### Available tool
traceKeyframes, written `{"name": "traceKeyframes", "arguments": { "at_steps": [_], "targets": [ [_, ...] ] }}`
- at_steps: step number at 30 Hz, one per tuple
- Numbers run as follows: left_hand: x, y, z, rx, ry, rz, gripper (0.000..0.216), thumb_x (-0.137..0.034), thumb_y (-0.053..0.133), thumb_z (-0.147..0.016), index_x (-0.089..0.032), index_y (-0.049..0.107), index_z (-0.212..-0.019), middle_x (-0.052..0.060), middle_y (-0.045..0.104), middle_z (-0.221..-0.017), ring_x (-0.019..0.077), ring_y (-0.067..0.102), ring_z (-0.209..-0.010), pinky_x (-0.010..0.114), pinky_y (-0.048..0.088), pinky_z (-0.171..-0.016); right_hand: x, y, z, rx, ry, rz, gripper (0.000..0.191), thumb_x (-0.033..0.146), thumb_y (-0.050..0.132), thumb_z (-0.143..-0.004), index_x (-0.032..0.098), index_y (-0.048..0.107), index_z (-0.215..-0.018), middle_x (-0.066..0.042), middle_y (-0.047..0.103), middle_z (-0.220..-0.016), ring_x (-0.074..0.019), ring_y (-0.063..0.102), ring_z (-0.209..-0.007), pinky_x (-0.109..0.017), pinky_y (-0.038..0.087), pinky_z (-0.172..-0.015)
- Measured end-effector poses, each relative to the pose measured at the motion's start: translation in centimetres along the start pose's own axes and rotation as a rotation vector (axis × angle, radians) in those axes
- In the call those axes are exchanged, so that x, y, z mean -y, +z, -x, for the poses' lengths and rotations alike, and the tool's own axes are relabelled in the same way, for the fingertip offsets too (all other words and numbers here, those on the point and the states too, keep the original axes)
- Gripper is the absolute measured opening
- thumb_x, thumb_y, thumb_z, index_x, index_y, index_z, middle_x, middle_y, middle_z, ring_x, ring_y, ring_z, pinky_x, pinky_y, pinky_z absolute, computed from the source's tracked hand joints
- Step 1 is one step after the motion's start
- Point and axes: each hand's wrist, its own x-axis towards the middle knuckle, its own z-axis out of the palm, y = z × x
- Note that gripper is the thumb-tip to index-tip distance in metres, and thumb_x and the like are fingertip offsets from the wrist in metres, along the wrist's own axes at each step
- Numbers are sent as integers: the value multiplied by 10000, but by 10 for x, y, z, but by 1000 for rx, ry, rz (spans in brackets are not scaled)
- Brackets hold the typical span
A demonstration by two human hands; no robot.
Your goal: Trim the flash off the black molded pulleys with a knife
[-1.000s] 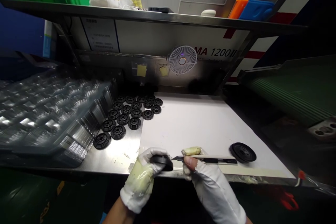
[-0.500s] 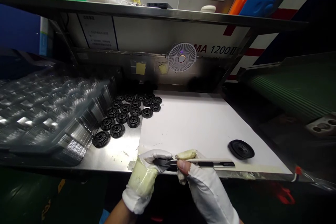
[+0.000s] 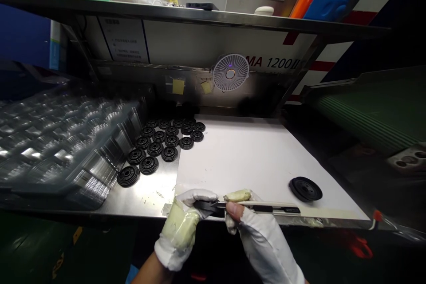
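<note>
My left hand (image 3: 181,224), in a white glove with pale yellow tape, is closed round a black ridged round part (image 3: 205,206) at the table's front edge. My fingers cover much of that part. In my right hand (image 3: 256,226), also gloved but with a bare thumb, is a utility knife (image 3: 274,208) with a light body and a black slider. The knife lies nearly level, its front end pointing left at the black part. Whether the blade touches the part I cannot tell. Another black round part (image 3: 305,189) lies to the right on the white sheet (image 3: 233,159).
Several black round parts (image 3: 155,148) stand in rows left of centre. Stacked clear plastic trays (image 3: 66,142) fill the left side. A small fan (image 3: 230,73) sits at the back under a metal shelf (image 3: 199,15). Red-handled scissors (image 3: 361,246) hang at the front right.
My right hand and the knife have shifted very slightly to the right. My left hand stays almost in place with the black part.
</note>
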Motion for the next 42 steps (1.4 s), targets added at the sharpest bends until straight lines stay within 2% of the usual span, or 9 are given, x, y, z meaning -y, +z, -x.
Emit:
{"name": "traceKeyframes", "arguments": {
  "at_steps": [5, 10, 13, 17, 21, 28, 32, 37, 42],
  "targets": [
    [-10, 4, 4, 54, -9, -22, 206, -165, 653, -581, -164, 684, -784, 77, 700, -812, 231, 618, -823, 342, 442, -814, 1, -3, 0, 5, 15, 18, 197, 282, 622, -751, 159, 560, -610, -5, 551, -622, -130, 502, -587, -281, 418, -638],
    [-10, -3, 2, 128, -61, -124, 186, -187, 695, -553, -156, 702, -737, 60, 688, -726, 206, 612, -724, 316, 459, -740, 11, -10, -3, 188, 64, 107, 216, 273, 626, -730, 148, 542, -575, 14, 495, -518, -105, 432, -480, -239, 341, -466],
    [-9, -6, 0, 216, -145, -148, 136, -203, 674, -595, -157, 705, -720, 61, 679, -719, 195, 602, -693, 322, 457, -730, 22, -12, -8, 204, 39, 91, 229, 265, 632, -713, 151, 520, -549, 26, 469, -515, -88, 397, -466, -226, 307, -449],
    [-6, -9, 0, 282, -216, -128, 146, -166, 644, -614, -163, 706, -745, 65, 679, -763, 218, 600, -754, 359, 451, -762, 30, -12, -13, 286, 124, 95, 160, 237, 662, -663, 148, 548, -595, 29, 481, -542, -86, 398, -485, -218, 310, -462],
    [-4, -11, 1, 242, -218, -163, 205, -62, 640, -547, -177, 711, -702, 32, 673, -734, 200, 587, -761, 320, 447, -763, 27, -11, -13, 288, 191, 112, 103, 210, 660, -641, 138, 590, -664, 9, 533, -619, -86, 401, -507, -225, 345, -497],
    [-7, -7, 1, 248, -219, -220, 164, -86, 669, -529, -176, 709, -660, 29, 669, -688, 186, 583, -717, 301, 442, -741, 31, -18, -9, 302, 244, 114, 85, 198, 667, -631, 137, 611, -647, 16, 532, -584, -101, 441, -540, -218, 343, -500],
    [-10, -9, 4, 260, -195, -230, 180, -192, 684, -586, -169, 709, -763, 41, 666, -682, 174, 578, -661, 305, 438, -730, 33, -29, -8, 362, 233, 155, 105, 192, 694, -605, 147, 599, -615, 31, 509, -541, -89, 418, -509, -202, 317, -466],
    [-13, -9, 8, 245, -142, -229, 270, -325, 694, -579, -159, 708, -791, 65, 673, -745, 190, 579, -683, 308, 439, -706, 31, -29, -7, 300, 171, 142, 148, 249, 665, -635, 147, 563, -603, 26, 482, -545, -89, 394, -488, -212, 294, -437],
    [-12, -8, 6, 239, -187, -330, 245, -106, 660, -557, -209, 718, -772, 23, 678, -793, 207, 573, -820, 303, 412, -791, 30, -20, -10, 305, 160, 182, 139, 242, 648, -663, 140, 564, -617, 24, 482, -552, -87, 393, -490, -214, 292, -442]
  ]
}}
